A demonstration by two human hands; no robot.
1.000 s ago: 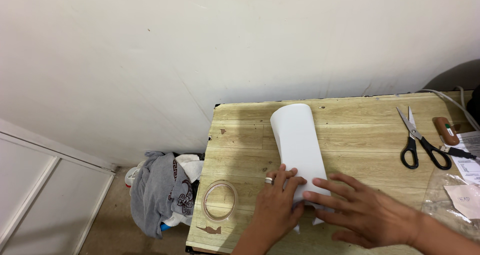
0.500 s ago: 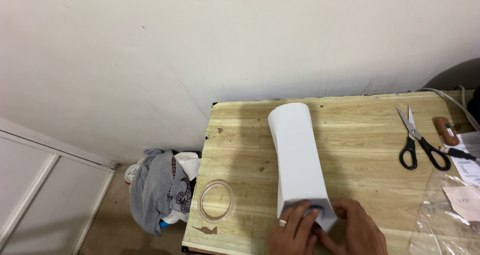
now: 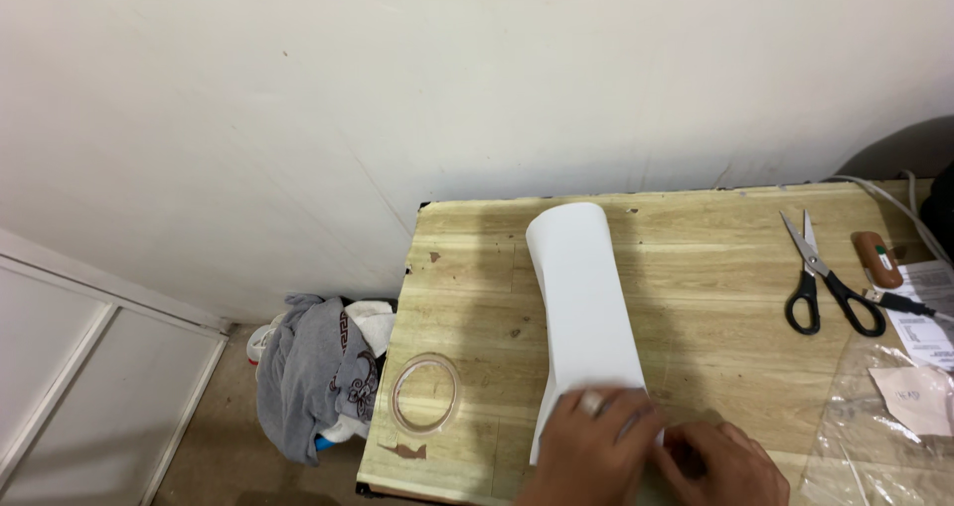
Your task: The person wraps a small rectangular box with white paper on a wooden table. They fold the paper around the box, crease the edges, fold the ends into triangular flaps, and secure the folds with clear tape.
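Note:
A white sheet of paper point(image 3: 581, 297), curled into a loose tube, lies lengthwise on the wooden table point(image 3: 696, 267). Its far end is rounded near the wall; its near end lies under my hands. My left hand point(image 3: 586, 444), with a ring on one finger, presses flat on the near end of the paper. My right hand point(image 3: 723, 463) sits just to the right, its fingers bent against the same end. A clear tape roll point(image 3: 425, 395) lies on the table left of the paper.
Black-handled scissors point(image 3: 823, 277) lie at the right with a brown object point(image 3: 876, 258), a cable and printed papers point(image 3: 924, 317). Clear plastic wrap point(image 3: 874, 436) covers the near right corner. A heap of grey and white clothes point(image 3: 323, 372) lies on the floor left of the table.
Both hands have slid toward the near edge along the paper, and more of the white tube is now uncovered. The view has shifted slightly.

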